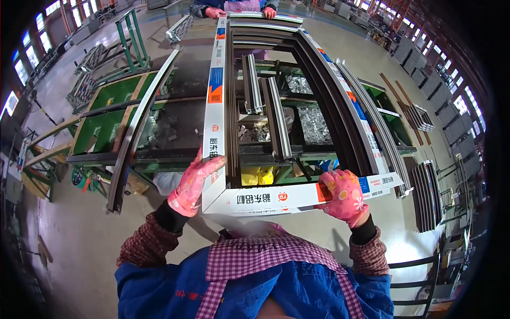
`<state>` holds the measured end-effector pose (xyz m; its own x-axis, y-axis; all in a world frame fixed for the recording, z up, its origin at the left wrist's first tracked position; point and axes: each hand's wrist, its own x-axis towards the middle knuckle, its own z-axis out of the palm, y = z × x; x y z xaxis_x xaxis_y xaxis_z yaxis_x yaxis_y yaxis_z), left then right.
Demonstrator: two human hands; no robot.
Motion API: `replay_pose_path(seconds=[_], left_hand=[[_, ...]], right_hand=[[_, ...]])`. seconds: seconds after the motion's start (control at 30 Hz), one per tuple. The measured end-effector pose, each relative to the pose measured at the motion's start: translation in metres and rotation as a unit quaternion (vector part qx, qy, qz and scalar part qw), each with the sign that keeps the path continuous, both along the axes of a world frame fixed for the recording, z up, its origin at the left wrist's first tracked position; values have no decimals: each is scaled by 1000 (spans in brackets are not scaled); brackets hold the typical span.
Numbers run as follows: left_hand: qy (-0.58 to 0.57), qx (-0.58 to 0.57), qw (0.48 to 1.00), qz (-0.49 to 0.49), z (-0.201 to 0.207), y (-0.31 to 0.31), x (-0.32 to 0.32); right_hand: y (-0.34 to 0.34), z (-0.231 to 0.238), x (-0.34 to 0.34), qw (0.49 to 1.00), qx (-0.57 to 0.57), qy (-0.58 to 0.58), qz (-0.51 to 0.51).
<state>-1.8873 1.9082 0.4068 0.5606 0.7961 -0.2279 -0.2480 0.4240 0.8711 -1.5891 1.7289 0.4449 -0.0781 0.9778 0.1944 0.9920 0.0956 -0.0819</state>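
A large rectangular window frame [260, 198] of dark brown metal profile, faced with white printed film, stretches away from me over the workbench. My left hand [191, 185], in a pink flowered glove, grips its left side rail close to the near left mitred corner. Along the near rail, right of the middle, my right hand [344, 196] in a matching glove is wrapped over the profile. At the far end a co-worker's pink-gloved hands [215, 13] touch the same frame. The undersides of the rails and my fingertips beneath them are hidden.
Loose metal profiles [142, 133] lie across the green-and-black workbench [183, 154] on both sides of the frame. Trays of small metal parts [314, 125] show through the opening. A green rack [133, 42] stands far left; stacked profiles [426, 196] stand at right.
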Motion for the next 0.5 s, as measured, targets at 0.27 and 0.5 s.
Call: replay_pose_path(seconds=[0.27, 0.5], left_hand=[[18, 5, 1000, -10, 8, -3, -1], [58, -7, 998, -1, 6, -3, -4]], right_hand=[[-1, -3, -3, 999, 3, -1, -34], [-1, -2, -2, 999, 7, 11, -31]])
